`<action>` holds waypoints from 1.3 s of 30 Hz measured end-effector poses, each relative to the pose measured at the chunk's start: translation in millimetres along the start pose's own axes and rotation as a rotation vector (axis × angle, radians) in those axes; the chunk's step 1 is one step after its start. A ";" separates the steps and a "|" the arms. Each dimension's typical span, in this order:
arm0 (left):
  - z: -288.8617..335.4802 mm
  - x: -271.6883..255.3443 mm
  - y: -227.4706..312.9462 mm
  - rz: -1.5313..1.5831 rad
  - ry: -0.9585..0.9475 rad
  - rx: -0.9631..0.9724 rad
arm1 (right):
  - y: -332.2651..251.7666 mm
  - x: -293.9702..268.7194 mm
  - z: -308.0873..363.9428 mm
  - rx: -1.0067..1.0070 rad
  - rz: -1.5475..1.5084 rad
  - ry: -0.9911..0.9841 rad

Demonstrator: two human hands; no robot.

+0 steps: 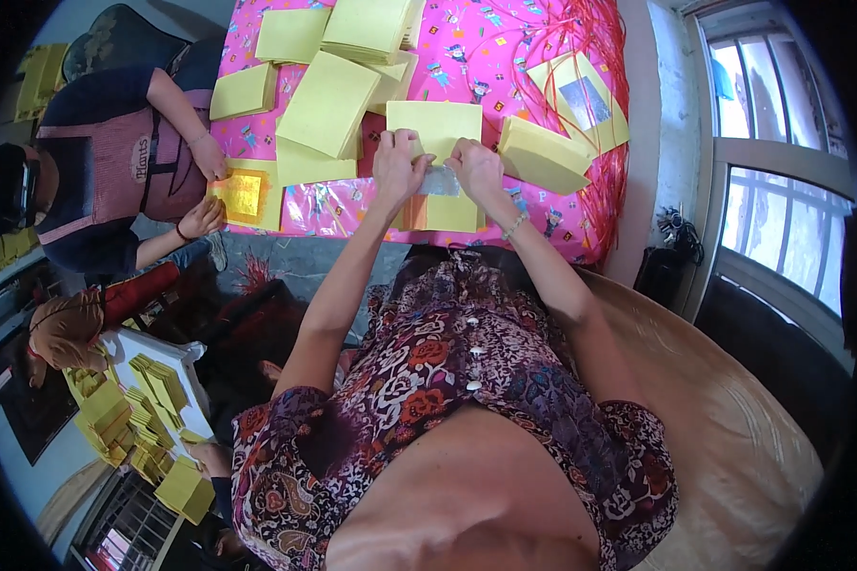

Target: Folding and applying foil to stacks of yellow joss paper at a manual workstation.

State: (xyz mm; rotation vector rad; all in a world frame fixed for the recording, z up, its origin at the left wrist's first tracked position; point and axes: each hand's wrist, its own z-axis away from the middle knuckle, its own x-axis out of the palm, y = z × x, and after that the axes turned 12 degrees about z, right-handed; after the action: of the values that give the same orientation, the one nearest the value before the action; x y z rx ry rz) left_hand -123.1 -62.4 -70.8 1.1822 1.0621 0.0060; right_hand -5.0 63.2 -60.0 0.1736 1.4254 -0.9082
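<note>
Silver foil lies between and just nearer than the left hand and right hand, which pinch its far corners above yellow paper on the bench.

The place looks like a small paper workshop, with yellow paper stacks on a pink-covered table at top centre, an aproned co-worker at left and a similarly laden white table at lower left.
</note>
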 end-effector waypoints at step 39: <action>10.6 -6.5 -11.5 0.166 0.113 0.183 | -0.8 3.6 -11.4 -0.145 -0.024 -0.053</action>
State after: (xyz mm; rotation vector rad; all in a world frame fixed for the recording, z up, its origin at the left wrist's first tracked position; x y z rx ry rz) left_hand -125.4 -78.6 -75.2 1.4472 1.0774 0.1076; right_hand -14.7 68.0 -65.1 0.0234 1.4403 -0.8197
